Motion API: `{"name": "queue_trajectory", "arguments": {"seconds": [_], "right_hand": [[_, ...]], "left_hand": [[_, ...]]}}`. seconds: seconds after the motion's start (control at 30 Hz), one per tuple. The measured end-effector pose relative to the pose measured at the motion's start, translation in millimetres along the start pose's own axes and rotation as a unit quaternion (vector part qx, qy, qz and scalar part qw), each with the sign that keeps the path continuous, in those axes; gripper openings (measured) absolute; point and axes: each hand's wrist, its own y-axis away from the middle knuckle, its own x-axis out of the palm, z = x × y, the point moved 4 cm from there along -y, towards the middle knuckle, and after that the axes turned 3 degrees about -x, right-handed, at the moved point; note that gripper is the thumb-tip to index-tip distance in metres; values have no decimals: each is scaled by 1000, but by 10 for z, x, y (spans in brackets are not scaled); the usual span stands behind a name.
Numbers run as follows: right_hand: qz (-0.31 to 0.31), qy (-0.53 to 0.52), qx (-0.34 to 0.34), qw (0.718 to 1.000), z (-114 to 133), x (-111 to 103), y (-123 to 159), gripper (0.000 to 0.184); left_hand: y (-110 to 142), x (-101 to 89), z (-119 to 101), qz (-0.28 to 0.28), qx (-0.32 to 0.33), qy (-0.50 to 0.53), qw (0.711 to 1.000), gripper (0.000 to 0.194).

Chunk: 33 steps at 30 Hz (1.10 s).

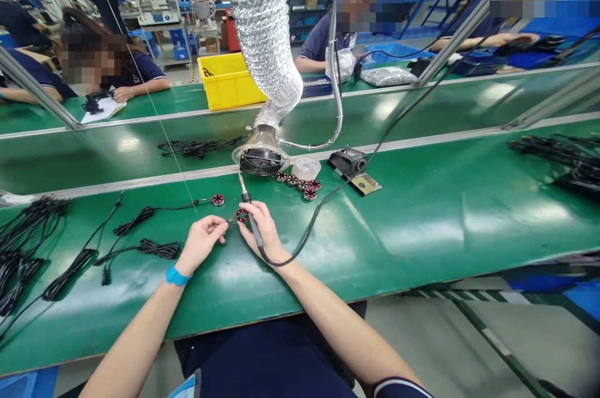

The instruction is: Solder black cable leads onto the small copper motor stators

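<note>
My right hand is closed around a soldering iron, its tip pointing up and away from me. By the fingertips of the same hand is a small round motor coil with red and black segments; whether they grip it or only touch it, I cannot tell. My left hand pinches thin wire ends just left of that coil. A coiled black cable lies beside my left wrist. Farther back, another coil rests on the bench at the end of a black cable.
Above the bench hangs a foil duct ending in a fan. Several coils lie beside a tape roll. Right of them stands an iron holder. Cable piles lie at left. People sit across the bench near a yellow bin.
</note>
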Motion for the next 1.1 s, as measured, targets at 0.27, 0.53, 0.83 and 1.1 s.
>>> {"name": "queue_trajectory", "arguments": {"seconds": [0.27, 0.53, 0.83, 1.1], "right_hand": [[25, -26, 12, 999, -10, 95, 26, 50], [62, -41, 25, 997, -22, 156, 36, 51], [93, -34, 17, 995, -47, 185, 33, 49], [82, -8, 21, 996, -81, 183, 42, 48]], "left_hand": [[-79, 9, 160, -23, -68, 68, 995, 34], [-80, 32, 162, -41, -57, 59, 996, 31], [-82, 35, 191, -54, -24, -8, 998, 27], [147, -211, -121, -145, 70, -208, 965, 35]]}}
